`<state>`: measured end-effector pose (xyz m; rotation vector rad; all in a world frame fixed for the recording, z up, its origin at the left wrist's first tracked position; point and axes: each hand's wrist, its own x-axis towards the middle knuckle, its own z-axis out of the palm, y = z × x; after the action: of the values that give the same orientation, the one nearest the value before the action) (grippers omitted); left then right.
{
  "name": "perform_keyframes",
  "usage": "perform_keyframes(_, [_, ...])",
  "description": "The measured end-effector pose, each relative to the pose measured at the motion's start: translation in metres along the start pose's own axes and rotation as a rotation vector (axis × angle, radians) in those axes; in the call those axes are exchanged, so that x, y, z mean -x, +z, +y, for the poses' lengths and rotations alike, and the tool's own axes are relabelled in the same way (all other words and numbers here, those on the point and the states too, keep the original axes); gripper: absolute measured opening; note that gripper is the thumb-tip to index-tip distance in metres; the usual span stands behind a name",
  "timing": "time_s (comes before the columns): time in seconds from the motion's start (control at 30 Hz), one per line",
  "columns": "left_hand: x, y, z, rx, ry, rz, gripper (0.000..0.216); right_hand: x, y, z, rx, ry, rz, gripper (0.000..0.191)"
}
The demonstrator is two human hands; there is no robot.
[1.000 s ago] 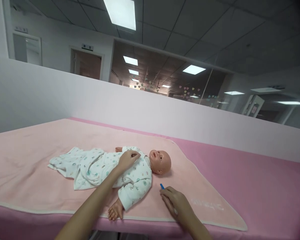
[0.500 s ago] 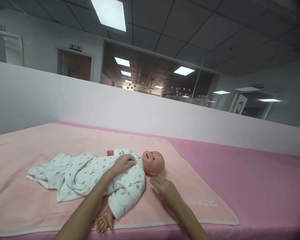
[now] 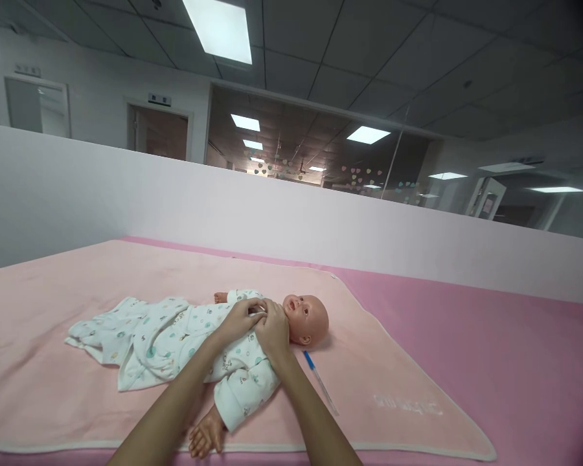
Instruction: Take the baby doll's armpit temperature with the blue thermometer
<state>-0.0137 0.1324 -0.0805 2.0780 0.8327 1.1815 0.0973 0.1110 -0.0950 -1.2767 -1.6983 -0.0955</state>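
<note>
Both hands, the left hand (image 3: 240,318) and right hand (image 3: 273,330), were pinched on the soft printed romper (image 3: 184,333) at the collar of a smooth plastic doll (image 3: 305,318); it was laid on a fleecy pink blanket (image 3: 53,304); a slim thermometer (image 3: 320,382) lay just beside.

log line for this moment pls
left hand on doll collar | right hand beside it | thermometer lying on blanket
</note>
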Motion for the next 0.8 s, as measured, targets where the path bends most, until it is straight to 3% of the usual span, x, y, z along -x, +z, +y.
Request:
perform_keyframes(0.13, [-0.001,0.001,-0.001,0.076,-0.02,-0.029,0.028,0.006,-0.004,0.001,-0.082,0.02,0.054,0.04])
perform_keyframes(0.23, [-0.001,0.002,-0.001,0.118,-0.008,-0.019,0.021,0.009,-0.005,0.002,-0.118,0.01,0.078,0.038])
perform_keyframes(0.53, [0.002,0.0,0.003,-0.012,-0.026,0.054,0.019,0.012,-0.003,0.003,-0.164,-0.04,0.093,0.034])
perform_keyframes(0.8, [0.001,-0.002,0.001,0.048,-0.044,0.05,0.019,0.012,-0.003,0.003,-0.195,-0.011,0.087,0.031])
